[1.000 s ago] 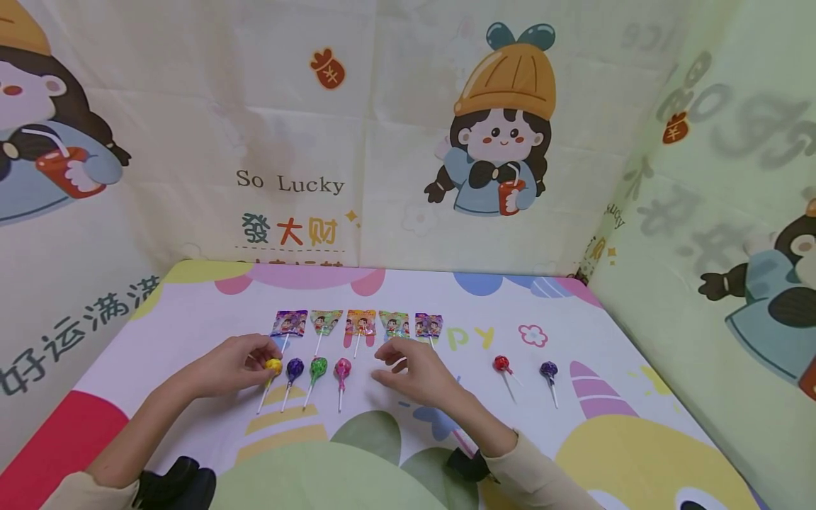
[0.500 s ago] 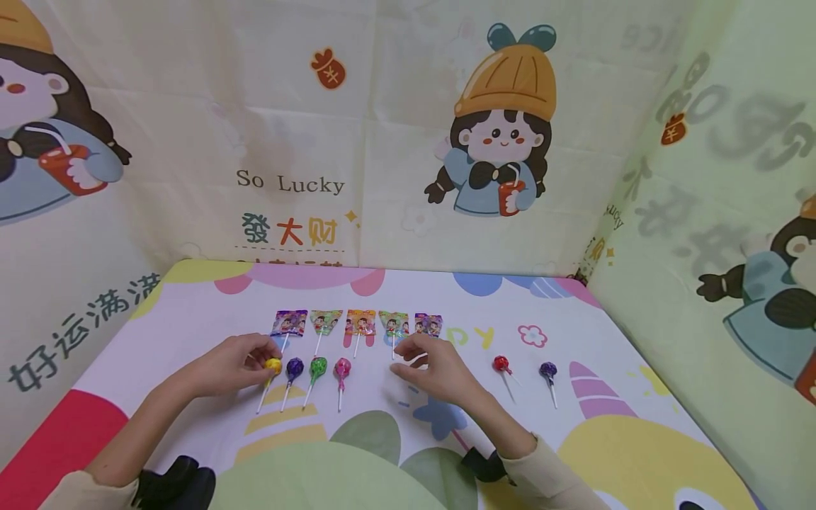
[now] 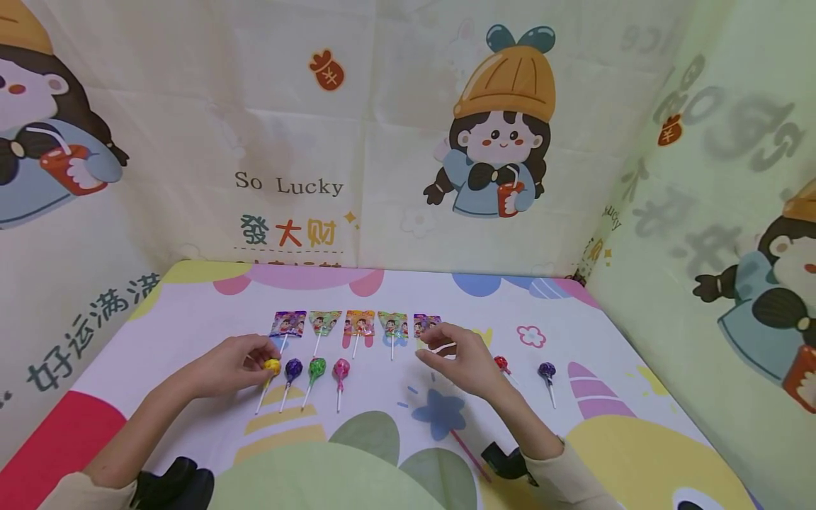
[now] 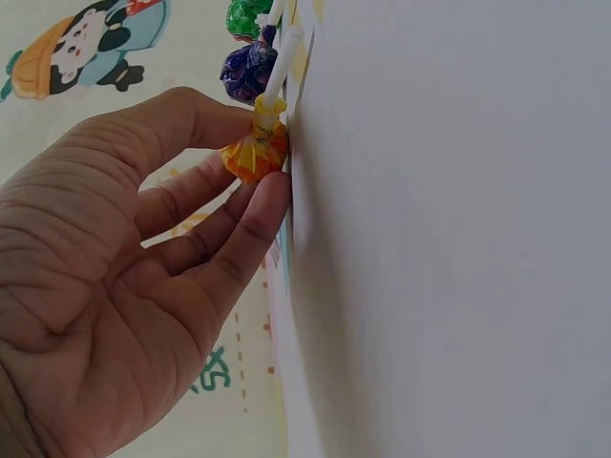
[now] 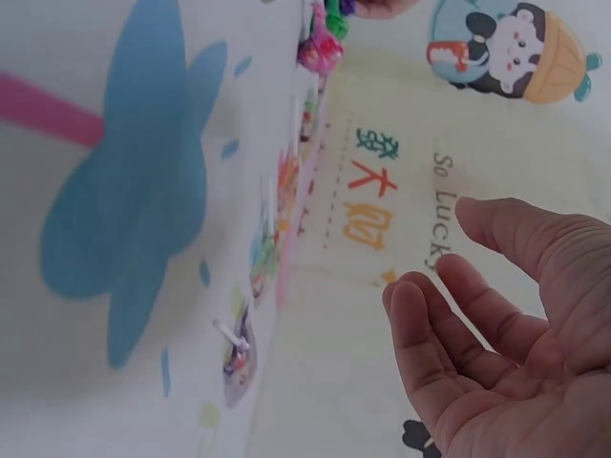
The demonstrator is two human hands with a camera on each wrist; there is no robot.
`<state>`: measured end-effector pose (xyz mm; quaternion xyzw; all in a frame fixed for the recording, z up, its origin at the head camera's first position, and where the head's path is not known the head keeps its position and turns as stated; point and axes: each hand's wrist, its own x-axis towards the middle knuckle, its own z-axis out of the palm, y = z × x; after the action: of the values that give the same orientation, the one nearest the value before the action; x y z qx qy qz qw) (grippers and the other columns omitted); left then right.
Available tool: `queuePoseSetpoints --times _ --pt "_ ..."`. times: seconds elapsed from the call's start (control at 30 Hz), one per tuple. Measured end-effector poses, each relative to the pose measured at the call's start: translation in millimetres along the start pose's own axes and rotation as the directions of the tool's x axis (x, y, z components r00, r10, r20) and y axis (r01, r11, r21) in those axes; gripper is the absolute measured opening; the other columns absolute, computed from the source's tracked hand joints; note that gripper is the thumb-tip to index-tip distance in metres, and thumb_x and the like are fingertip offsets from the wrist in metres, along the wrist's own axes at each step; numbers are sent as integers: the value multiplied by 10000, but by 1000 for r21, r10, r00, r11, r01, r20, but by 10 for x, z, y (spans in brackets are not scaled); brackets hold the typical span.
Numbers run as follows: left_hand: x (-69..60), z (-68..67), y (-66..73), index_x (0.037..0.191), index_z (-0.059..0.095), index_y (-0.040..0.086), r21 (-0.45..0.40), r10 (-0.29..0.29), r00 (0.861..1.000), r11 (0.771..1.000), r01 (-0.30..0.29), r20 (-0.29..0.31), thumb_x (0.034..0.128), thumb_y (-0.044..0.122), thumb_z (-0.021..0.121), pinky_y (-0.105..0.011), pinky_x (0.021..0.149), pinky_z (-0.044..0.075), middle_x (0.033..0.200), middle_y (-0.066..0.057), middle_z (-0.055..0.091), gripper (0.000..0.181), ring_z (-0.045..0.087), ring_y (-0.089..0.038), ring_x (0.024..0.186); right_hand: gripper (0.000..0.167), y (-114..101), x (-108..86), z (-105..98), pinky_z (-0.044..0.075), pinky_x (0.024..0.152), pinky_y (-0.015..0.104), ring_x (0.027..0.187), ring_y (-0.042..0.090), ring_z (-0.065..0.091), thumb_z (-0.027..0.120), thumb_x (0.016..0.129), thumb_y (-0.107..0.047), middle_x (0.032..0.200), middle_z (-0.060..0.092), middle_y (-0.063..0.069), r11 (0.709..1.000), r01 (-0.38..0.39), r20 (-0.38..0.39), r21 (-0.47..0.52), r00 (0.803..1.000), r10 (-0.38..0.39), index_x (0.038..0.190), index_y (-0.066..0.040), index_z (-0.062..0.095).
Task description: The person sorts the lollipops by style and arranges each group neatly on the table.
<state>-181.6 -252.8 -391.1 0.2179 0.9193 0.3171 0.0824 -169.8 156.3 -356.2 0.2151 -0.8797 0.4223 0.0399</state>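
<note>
My left hand point(image 3: 232, 365) pinches the yellow lollipop point(image 4: 256, 157) by its wrapped head between thumb and fingers, at the left end of the near row. To its right lie a dark purple lollipop point(image 3: 293, 369), a green lollipop point(image 3: 317, 367) and a pink lollipop point(image 3: 341, 369), sticks toward me. My right hand point(image 3: 464, 360) is raised above the table, fingers loosely bent and thumb apart, with nothing between them. It partly covers the purple flat-wrapped lollipop point(image 3: 425, 324) at the far row's right end and the red lollipop point(image 3: 502, 364).
Behind the near row lies a far row of flat-wrapped lollipops, among them an orange one point(image 3: 360, 324) and a green one point(image 3: 393, 325). Another dark purple lollipop point(image 3: 547, 370) lies to the right. A printed cloth wall point(image 3: 395, 142) stands behind the patterned table point(image 3: 376, 386).
My right hand has moved to the right, away from the pink lollipop and toward the red one. My left hand has stayed at the yellow lollipop.
</note>
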Motion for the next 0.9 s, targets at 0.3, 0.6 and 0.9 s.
queuePoseSetpoints --times 0.3,0.6,0.9 --pt "5 5 -9 1058 664 91 8 11 1000 1000 -11 -3 875 179 802 -238 757 550 896 35 600 246 548 -155 851 256 54 -46 -188 592 895 449 970 194 705 799 896 -171 1024 738 30 999 -37 -61 -28 998 35 1101 -41 720" --pt "-2 8 3 1057 662 88 1 14 1000 1000 -14 -2 876 172 800 -244 765 555 897 32 601 243 551 -159 853 231 203 -132 -352 587 896 475 974 222 710 795 903 -177 1005 735 37 997 -66 -116 -48 991 60 1081 -51 717" --pt "-3 18 12 1057 664 89 2 2 1000 1000 -2 -1 874 168 800 -224 754 544 896 31 601 241 549 -161 853 261 373 -215 -539 612 813 416 964 246 722 790 912 -219 1026 740 65 990 -130 -157 -50 980 121 1103 -56 717"
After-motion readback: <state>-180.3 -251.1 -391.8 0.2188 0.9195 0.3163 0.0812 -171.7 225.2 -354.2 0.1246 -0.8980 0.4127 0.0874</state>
